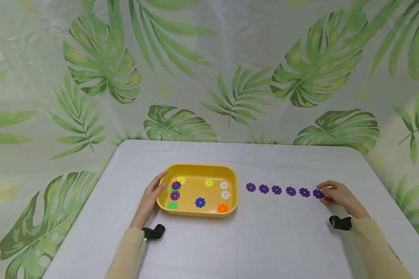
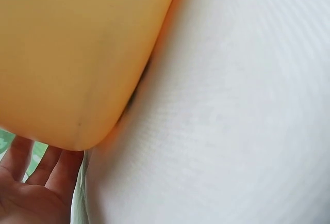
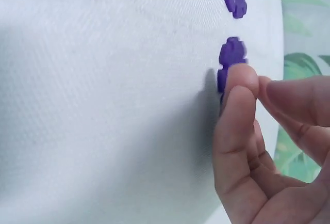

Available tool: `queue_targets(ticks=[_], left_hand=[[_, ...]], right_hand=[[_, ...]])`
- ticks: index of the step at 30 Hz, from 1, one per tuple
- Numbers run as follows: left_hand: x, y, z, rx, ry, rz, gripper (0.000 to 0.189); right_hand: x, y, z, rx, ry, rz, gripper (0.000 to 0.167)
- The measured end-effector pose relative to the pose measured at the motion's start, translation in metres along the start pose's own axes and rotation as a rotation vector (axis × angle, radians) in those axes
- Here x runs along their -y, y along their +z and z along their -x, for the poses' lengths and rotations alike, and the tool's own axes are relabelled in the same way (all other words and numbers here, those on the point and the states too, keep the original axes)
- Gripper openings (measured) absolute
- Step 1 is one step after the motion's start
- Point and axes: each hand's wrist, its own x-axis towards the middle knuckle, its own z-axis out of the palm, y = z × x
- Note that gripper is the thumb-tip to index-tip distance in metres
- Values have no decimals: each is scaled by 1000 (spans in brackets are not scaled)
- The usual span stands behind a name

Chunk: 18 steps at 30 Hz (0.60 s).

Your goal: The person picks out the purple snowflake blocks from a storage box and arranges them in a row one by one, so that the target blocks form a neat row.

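A row of several purple snowflake discs (image 1: 276, 190) lies flat on the white table. At the row's right end my right hand (image 1: 336, 195) has its thumb and fingertips at the last purple snowflake disc (image 1: 317, 193), pinching its edge. The right wrist view shows my fingertips (image 3: 240, 87) covering part of that disc, with its neighbour (image 3: 233, 51) just beyond. On the left side of a yellow tray (image 1: 199, 214), my left hand (image 1: 151, 193) grips the wall, thumb over the rim and fingers along the outside. In the left wrist view the tray hides those fingertips.
Inside the tray lie loose snowflake discs: purple (image 1: 175, 195), green (image 1: 172, 205), yellow (image 1: 208, 182), white (image 1: 224, 185), blue (image 1: 200, 202) and orange (image 1: 222, 208). The white table (image 1: 244, 248) ends at a leaf-patterned backdrop (image 1: 237, 97).
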Motion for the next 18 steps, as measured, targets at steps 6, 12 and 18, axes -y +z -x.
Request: queue_targets(ticks=[6, 12, 18], left_hand=[[0, -1, 0, -4, 6, 3, 45], [0, -1, -1, -6, 0, 15, 45], [2, -1, -2, -6, 9, 14, 45]], right_hand=[[27, 15, -4, -11, -60, 27, 35], [76, 49, -12, 109, -178, -113, 38], [132, 100, -27, 263, -241, -199, 36]])
